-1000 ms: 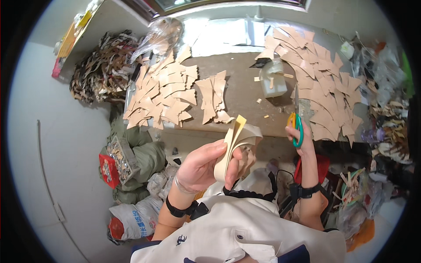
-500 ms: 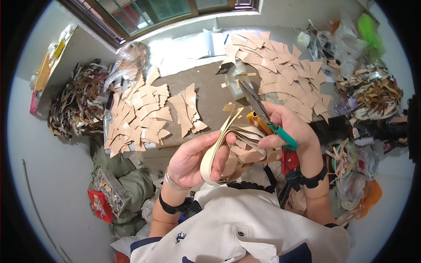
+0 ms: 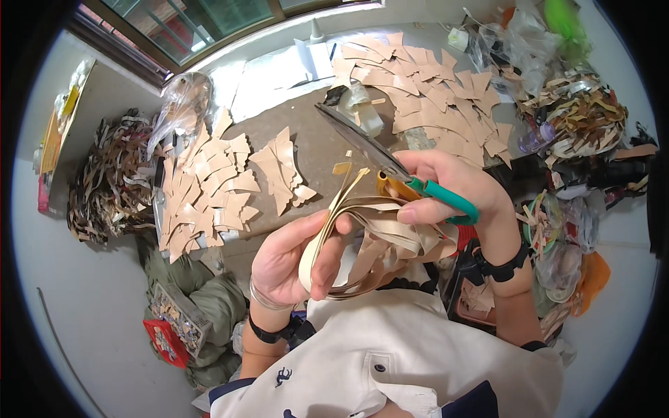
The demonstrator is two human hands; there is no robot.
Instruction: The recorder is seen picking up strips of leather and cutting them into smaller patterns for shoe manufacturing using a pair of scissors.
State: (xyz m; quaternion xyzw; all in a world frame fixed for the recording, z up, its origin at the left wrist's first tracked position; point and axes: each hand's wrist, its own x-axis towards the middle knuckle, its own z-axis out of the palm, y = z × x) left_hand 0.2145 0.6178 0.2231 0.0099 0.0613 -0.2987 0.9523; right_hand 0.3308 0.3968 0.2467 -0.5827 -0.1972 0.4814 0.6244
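Note:
My left hand (image 3: 296, 258) is closed around a bundle of long beige strips (image 3: 380, 216), which loop over and hang between my two hands. The strips' yellowish ends stick up above my fingers. In my right hand (image 3: 453, 184) is a pair of scissors (image 3: 366, 145) with one green and one orange handle. Its long blades point up and to the left over the table, nearly together, above the strip ends. The lower loops of the strips hang close to my shirt, partly hidden by my left fingers.
Pinkish-beige cut pieces lie in a left pile (image 3: 209, 188), a small stack (image 3: 281, 171) and a right pile (image 3: 432, 97) on the brown table (image 3: 313, 132). A translucent container (image 3: 362, 111) stands near the right pile. Strip heaps flank the table. Left below sits a red box (image 3: 166, 343).
The scissors have swung leftward and lower, their tips now farther left, beyond the strip ends. The looped strips between my hands spread wider. The whole view has shifted slightly.

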